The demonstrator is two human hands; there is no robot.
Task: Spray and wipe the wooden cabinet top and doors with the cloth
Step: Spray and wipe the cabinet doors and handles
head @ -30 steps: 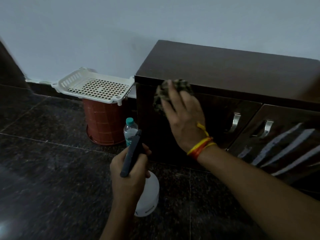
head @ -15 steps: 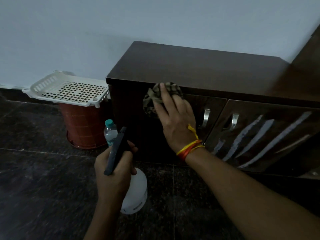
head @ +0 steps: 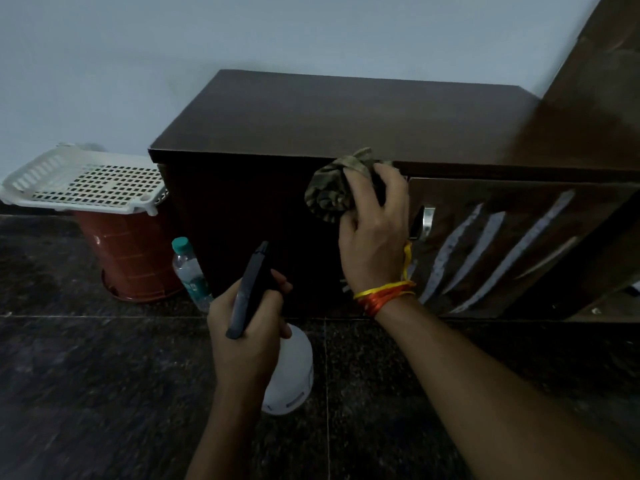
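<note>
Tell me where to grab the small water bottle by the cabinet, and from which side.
Take the water bottle around its clear body just below the teal cap, coming from the front-left. It leans, top tilted left, with the cabinet close on its right and the red bucket behind-left, so only that side looks open.

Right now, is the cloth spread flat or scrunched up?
Scrunched up: the cloth is a wrinkled ball in the right hand, against the cabinet front.
</note>
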